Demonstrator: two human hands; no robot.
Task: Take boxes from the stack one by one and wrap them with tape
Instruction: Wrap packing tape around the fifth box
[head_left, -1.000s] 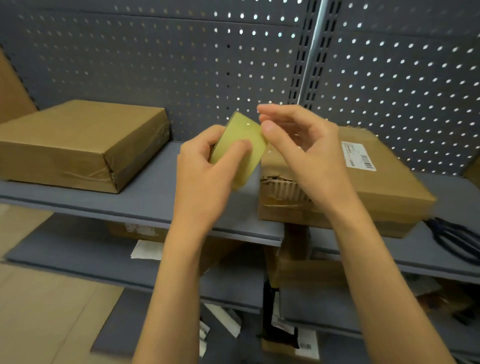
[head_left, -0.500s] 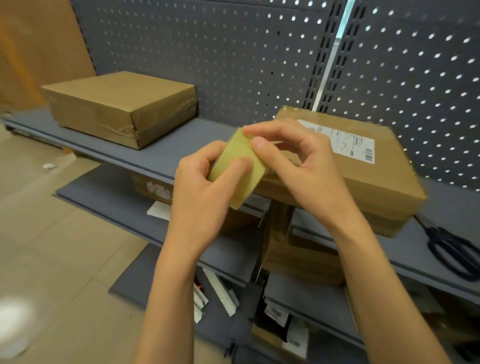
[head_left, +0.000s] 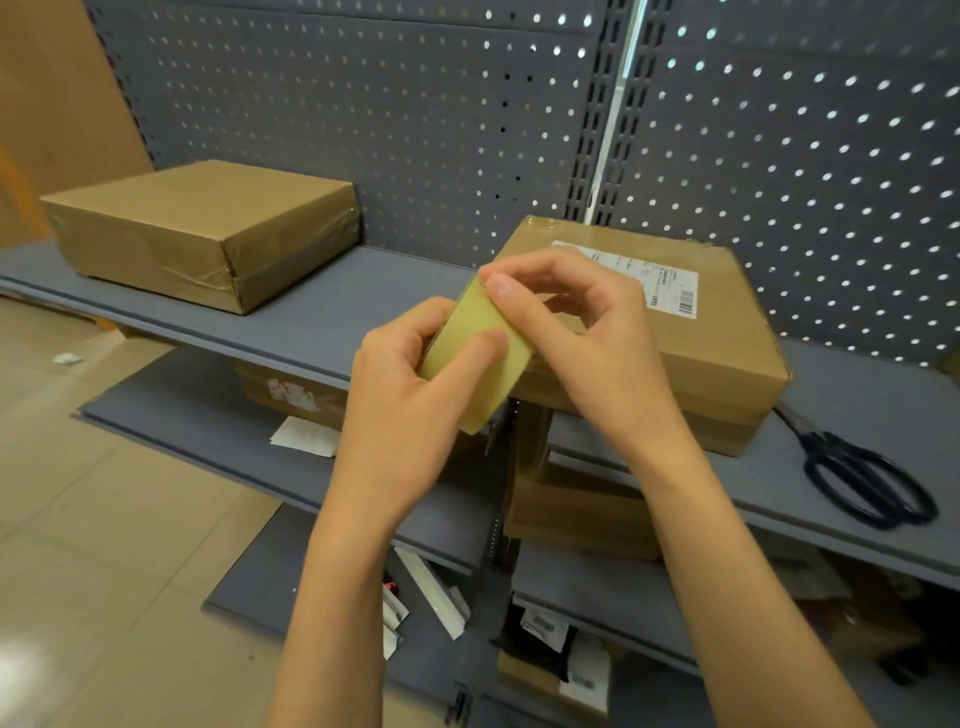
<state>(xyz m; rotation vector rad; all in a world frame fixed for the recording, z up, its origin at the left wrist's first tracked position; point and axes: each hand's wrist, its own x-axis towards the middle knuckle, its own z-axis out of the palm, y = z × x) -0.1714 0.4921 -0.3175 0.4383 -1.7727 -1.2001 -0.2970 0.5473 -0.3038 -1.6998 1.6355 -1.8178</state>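
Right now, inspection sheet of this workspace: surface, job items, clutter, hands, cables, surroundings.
Surface: grey top shelf carrying boxes and scissors.
Job's things: tape roll held in front of the labelled box, which sits on another box; taped box stands apart on the shelf's left.
Clutter: black scissors lie right of the labelled box; papers and packets on the lower shelves.
Hands: left hand grips the roll; right hand pinches at its top edge, apparently at the tape's end.
Cables: nothing seen.
Surroundings: grey pegboard back panel; beige tiled floor.
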